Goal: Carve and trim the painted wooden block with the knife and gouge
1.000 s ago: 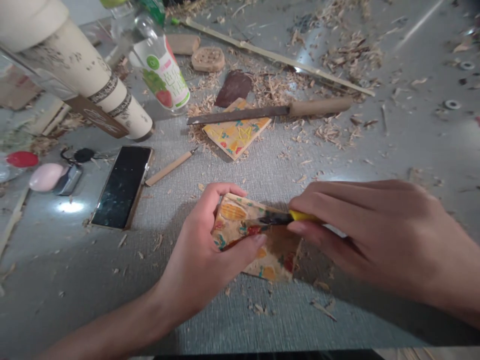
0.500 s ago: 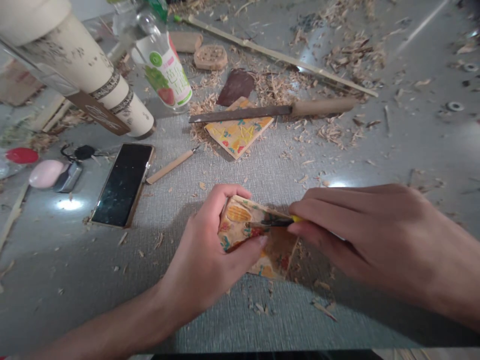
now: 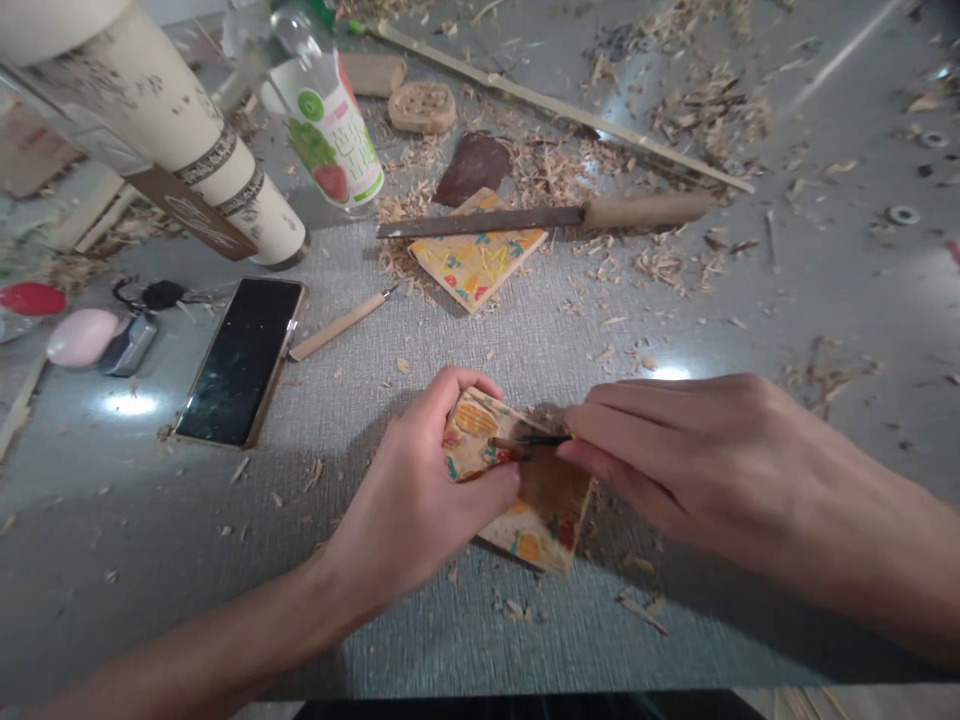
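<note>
My left hand grips a flat wooden block painted with orange, red and teal shapes, its thumb pressed on the face and fingers round the far edge. My right hand pinches a slim carving tool with a dark shaft and a bit of yellow at the fingers. The tool's tip rests on or just over the painted face, close to my left thumb. Most of its handle is hidden inside my right hand. Shadow covers the right part of the block.
Beyond my hands a wooden-handled file lies across a second painted board. A small carving knife and a phone lie to the left. Behind stand a plastic bottle and a tall paper cup. Wood shavings are scattered about.
My right hand has shifted slightly left with the tool, and its tip sits further left on the block. The block's near edge has tilted a little.
</note>
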Motion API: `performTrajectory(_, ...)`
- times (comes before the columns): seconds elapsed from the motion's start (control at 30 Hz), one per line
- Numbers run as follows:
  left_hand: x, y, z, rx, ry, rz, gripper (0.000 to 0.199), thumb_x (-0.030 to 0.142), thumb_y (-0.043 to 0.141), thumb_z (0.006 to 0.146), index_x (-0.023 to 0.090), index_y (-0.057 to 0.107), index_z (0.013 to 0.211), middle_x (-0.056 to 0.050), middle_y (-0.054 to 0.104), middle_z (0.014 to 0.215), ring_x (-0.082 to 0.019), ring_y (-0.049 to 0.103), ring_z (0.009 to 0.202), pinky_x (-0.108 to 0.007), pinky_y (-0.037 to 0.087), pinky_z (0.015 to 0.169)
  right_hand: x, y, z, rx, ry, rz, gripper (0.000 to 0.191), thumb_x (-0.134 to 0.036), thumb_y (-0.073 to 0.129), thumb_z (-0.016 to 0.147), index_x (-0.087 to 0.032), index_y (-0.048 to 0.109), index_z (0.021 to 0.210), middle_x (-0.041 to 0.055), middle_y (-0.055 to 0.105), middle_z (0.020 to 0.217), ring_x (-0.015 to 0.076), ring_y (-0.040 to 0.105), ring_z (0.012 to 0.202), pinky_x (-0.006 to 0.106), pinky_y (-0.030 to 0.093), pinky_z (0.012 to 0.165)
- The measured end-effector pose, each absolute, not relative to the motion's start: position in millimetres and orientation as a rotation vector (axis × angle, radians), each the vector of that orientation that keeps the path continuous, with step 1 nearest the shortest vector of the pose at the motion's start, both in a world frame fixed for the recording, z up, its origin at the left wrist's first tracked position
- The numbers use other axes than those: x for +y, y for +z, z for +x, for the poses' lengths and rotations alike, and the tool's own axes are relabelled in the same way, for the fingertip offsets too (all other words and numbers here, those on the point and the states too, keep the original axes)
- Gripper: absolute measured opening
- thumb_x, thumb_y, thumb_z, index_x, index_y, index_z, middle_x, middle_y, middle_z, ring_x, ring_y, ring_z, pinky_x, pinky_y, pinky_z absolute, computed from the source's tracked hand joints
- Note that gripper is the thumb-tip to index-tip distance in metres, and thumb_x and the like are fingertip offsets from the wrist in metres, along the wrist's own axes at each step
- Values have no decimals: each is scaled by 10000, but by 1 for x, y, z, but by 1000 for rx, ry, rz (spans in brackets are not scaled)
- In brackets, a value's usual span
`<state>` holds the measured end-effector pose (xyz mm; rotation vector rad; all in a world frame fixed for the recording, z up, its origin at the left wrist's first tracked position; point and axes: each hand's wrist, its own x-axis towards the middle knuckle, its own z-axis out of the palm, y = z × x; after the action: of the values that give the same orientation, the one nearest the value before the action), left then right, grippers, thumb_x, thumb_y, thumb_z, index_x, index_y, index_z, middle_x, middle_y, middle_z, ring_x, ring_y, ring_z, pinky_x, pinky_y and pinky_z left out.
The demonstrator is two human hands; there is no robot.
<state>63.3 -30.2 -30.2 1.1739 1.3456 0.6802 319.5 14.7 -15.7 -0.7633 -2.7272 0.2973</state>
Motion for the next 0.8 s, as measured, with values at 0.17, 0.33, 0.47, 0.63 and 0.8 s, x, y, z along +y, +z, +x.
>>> performTrajectory(0.17,-29,-30,64,1353,682,1161,347,211,796,881,290,609,1162,82,688,789,-141,594,658,-226,501,567,15,-18,317,-2721,287,-753,392,-257,482,1254,-220,600,881,-38,554,752,127,483,567,369,296,576)
performTrajectory(0.33,-28,-30,64,1337,693,1221,345,206,809,896,285,616,1171,74,732,814,-147,657,689,-232,542,609,19,-20,316,-2663,547,-842,406,-271,504,1243,-225,588,848,-47,552,720,113,504,572,336,309,581)
performTrajectory(0.47,-28,-31,63,1308,705,1266,361,225,841,893,289,636,1183,58,782,851,-167,730,720,-255,593,653,24,-18,318,-2620,813,-953,444,-294,523,1234,-226,583,799,-61,536,642,95,431,546,298,301,556)
performTrajectory(0.63,-30,-35,61,1264,690,1244,396,274,874,911,305,640,1228,46,806,892,-174,741,723,-263,611,650,34,-20,323,-2560,1073,-989,496,-395,516,1242,-226,603,784,-69,499,608,88,388,534,258,316,528)
performTrajectory(0.8,-31,-36,61,1244,700,1205,395,250,867,924,313,631,1234,48,804,893,-165,727,714,-246,605,631,41,-17,324,-2535,1164,-943,498,-388,525,1236,-228,550,765,-76,448,611,80,405,528,237,322,507)
